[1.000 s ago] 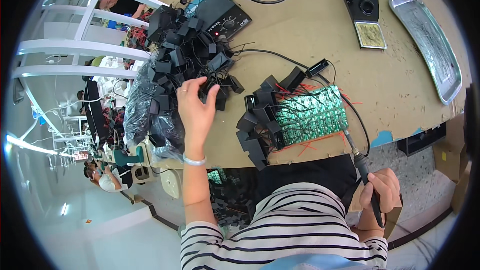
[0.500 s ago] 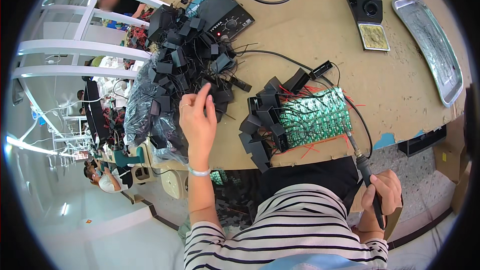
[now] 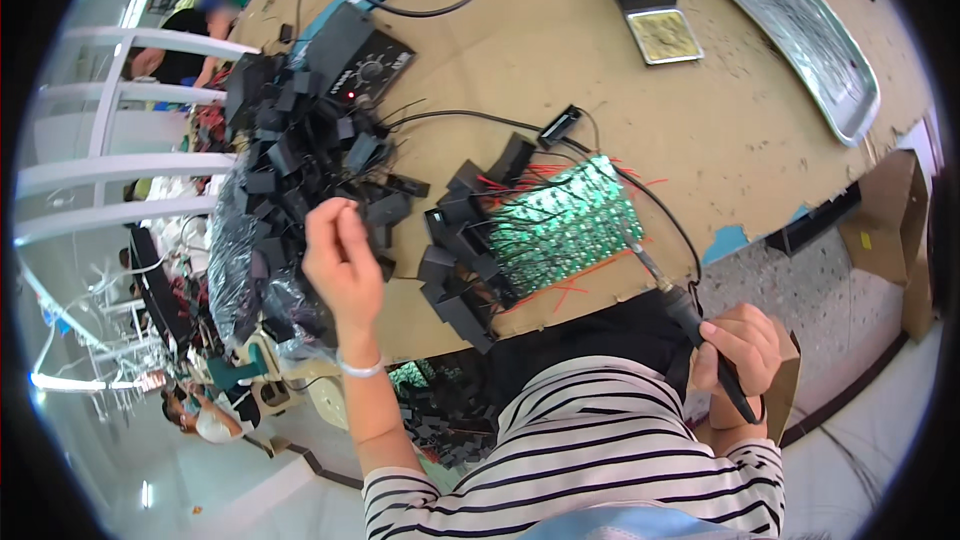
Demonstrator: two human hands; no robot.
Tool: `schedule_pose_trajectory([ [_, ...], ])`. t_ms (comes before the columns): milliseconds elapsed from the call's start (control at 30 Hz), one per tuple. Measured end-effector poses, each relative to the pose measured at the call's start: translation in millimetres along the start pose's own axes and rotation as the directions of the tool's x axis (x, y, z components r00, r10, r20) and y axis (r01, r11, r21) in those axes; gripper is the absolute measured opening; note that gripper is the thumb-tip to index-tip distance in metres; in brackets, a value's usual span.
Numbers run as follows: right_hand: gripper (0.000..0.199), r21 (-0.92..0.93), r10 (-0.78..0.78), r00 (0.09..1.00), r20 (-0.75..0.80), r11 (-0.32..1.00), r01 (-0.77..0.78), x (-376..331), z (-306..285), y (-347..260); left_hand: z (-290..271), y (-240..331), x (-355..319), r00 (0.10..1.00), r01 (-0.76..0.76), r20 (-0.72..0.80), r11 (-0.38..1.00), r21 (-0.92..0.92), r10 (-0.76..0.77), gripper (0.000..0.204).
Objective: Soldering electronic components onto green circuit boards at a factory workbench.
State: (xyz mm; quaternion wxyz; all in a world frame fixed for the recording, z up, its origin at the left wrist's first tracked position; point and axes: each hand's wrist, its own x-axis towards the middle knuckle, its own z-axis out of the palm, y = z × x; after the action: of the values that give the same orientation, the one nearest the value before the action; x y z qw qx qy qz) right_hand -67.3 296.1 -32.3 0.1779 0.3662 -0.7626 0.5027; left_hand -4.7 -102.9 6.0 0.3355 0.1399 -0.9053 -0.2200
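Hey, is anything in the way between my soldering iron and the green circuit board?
Nothing visible: the soldering iron in your right hand points at the lower right corner of the green circuit board; contact is unclear.

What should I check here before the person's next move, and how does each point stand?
1. Soldering iron gripped by the right hand: ok.
2. Left hand clear of the iron's tip: ok, it is at the pile of black boxes.
3. Left hand holding something: cannot tell.
4. Control box with its red light lit: ok.
5. Green circuit board free of overlying wires: not ok, black wires cross it.
6. Iron's tip hot: cannot tell.
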Motion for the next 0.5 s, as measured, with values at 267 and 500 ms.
schedule_pose_trajectory([
  [267, 0.030, 0.023, 0.012, 1.000, -0.007, 1.000, -0.012, -2, 5, 3, 15, 112, 64, 0.574, -0.255, 0.675, 0.884, -0.391, 0.464, 0.020],
  [500, 0.031, 0.093, 0.027, 0.996, 0.088, 0.995, -0.035, -3, 8, 6, 70, 109, 37, 0.392, -0.514, 0.785, 0.822, -0.246, 0.480, 0.014],
])
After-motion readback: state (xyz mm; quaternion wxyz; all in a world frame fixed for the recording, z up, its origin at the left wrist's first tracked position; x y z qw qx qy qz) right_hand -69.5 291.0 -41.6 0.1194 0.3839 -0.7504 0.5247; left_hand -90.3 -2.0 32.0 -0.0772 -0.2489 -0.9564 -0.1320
